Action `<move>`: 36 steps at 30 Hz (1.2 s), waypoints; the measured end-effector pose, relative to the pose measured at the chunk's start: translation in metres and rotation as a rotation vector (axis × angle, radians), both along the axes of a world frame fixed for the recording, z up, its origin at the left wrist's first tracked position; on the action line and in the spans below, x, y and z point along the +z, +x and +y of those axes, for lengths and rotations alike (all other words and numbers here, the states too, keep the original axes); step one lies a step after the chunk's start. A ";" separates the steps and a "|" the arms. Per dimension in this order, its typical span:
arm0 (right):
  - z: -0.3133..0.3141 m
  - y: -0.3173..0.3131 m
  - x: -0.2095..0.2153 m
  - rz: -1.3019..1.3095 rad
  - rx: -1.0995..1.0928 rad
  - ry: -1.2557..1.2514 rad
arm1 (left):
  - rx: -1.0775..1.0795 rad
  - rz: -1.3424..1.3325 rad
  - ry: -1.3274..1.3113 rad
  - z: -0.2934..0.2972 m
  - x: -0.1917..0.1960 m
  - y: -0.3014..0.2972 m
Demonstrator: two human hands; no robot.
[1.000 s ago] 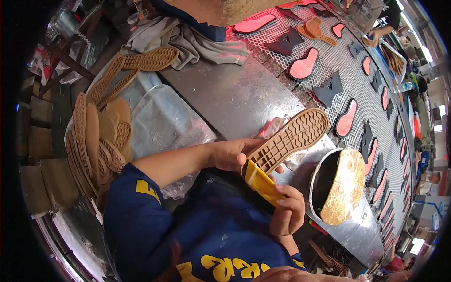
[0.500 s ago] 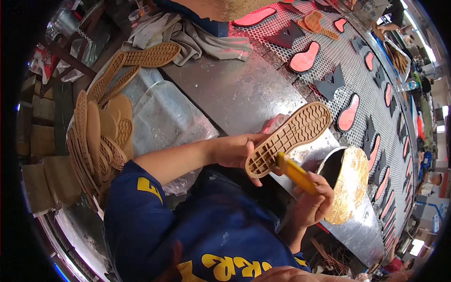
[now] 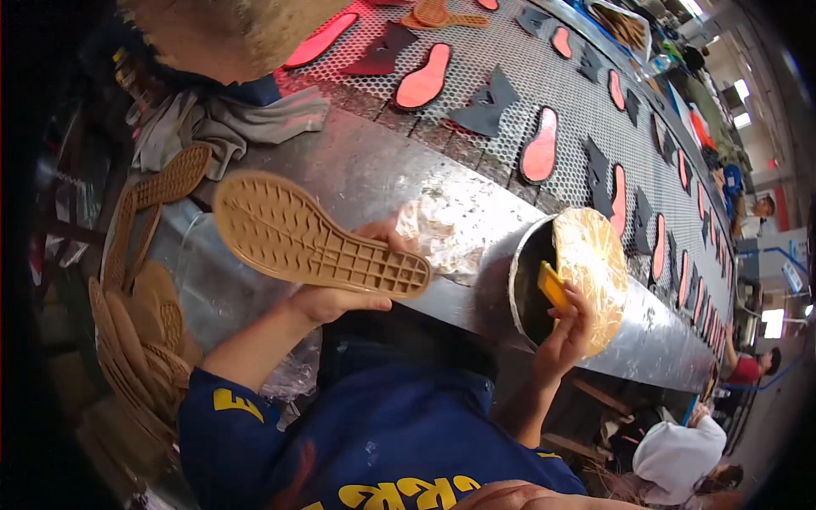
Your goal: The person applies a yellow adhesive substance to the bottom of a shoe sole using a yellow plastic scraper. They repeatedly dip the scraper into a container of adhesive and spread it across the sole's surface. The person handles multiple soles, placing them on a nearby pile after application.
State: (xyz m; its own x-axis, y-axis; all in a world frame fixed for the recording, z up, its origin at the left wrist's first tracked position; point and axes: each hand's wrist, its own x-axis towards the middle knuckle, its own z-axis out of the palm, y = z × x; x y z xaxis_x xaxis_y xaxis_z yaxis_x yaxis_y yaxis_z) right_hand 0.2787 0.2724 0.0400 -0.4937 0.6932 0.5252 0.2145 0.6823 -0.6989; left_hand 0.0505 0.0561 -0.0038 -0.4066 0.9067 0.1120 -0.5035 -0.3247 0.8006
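The person wears a navy-blue short-sleeved T-shirt [image 3: 382,404], its cloth matt and creased across the front. Bold, rounded yellow lettering [image 3: 387,495] runs over the near part, with a small pale smudge [image 3: 371,449] just beyond it. A blocky yellow mark [image 3: 223,399] sits on the loose left sleeve [image 3: 212,438]. Both forearms, the left hand [image 3: 336,302] and the right hand [image 3: 568,338] are bare.

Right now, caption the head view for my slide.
Left hand holds a shoe sole; right hand holds a yellow tool by a pot.
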 end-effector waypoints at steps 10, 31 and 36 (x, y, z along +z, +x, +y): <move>-0.003 0.012 0.007 -0.128 0.136 -0.074 | 0.238 -0.003 -0.071 0.005 -0.004 0.019; -0.066 -0.022 0.019 0.040 0.574 0.105 | 0.363 1.035 -0.408 0.013 0.023 0.043; -0.069 -0.026 0.015 0.110 0.593 0.165 | 0.406 1.101 -0.400 0.016 0.029 0.050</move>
